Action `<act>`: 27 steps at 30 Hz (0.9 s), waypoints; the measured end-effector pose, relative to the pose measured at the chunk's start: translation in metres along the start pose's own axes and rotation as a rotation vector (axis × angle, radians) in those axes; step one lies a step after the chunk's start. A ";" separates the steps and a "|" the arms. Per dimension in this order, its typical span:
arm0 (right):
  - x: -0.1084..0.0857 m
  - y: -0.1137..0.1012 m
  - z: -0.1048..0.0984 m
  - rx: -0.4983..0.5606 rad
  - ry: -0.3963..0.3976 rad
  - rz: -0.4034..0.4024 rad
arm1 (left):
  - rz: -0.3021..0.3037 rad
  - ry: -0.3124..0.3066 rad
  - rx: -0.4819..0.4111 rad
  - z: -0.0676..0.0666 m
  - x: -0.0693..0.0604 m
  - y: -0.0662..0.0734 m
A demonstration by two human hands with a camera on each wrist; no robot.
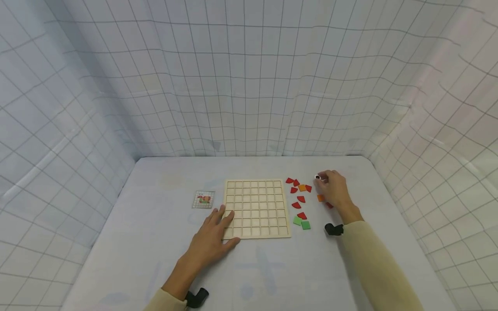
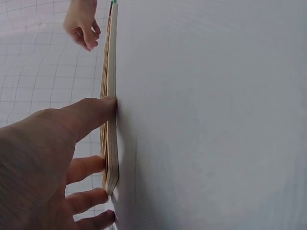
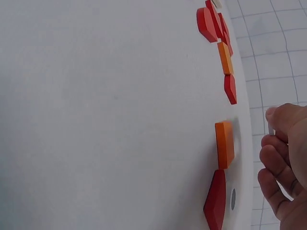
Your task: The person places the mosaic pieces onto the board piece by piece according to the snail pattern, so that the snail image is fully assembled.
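Observation:
A wooden grid board (image 1: 256, 209) lies flat on the table. My left hand (image 1: 209, 240) rests on its near left corner, fingers spread; in the left wrist view the thumb (image 2: 93, 115) touches the board's edge. To the board's right, my right hand (image 1: 335, 191) pinches a small white disc with a black dot (image 1: 317, 177) between thumb and finger. Only a pale sliver of that disc (image 3: 271, 130) shows in the right wrist view. Beneath this hand lie an orange square (image 1: 320, 198) and a red piece (image 1: 330, 205), partly covered.
Several red quarter-round pieces (image 1: 301, 199) and another orange square (image 1: 302, 188) lie right of the board. Two green squares (image 1: 305, 225) sit nearer. A picture card (image 1: 203, 199) lies to the left. A second small disc (image 3: 233, 199) shows beside the red piece in the right wrist view.

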State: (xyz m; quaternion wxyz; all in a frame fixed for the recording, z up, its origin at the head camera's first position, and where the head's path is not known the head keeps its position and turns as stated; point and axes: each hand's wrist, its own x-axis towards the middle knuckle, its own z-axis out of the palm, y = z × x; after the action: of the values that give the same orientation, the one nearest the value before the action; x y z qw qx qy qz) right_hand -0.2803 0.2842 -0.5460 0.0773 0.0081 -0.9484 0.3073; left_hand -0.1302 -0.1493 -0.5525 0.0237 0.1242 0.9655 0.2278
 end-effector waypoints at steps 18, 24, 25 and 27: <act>-0.003 -0.059 0.027 0.010 -0.039 -0.153 | -0.012 0.025 -0.096 0.000 -0.001 0.001; -0.002 -0.081 0.041 0.024 -0.064 -0.294 | -0.019 0.022 -0.138 0.001 -0.002 0.000; -0.001 -0.084 0.044 0.026 -0.070 -0.314 | -0.020 0.022 -0.143 0.001 -0.002 0.000; 0.006 -0.078 0.057 0.063 -0.072 -0.382 | -0.026 0.023 -0.154 0.002 -0.002 -0.001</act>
State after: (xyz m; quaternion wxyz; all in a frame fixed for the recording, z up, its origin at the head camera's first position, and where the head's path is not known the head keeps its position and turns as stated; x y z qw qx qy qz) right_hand -0.2896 0.1876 -0.5449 0.1001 0.2012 -0.9217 0.3162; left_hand -0.1285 -0.1496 -0.5544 0.0250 0.1070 0.9467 0.3026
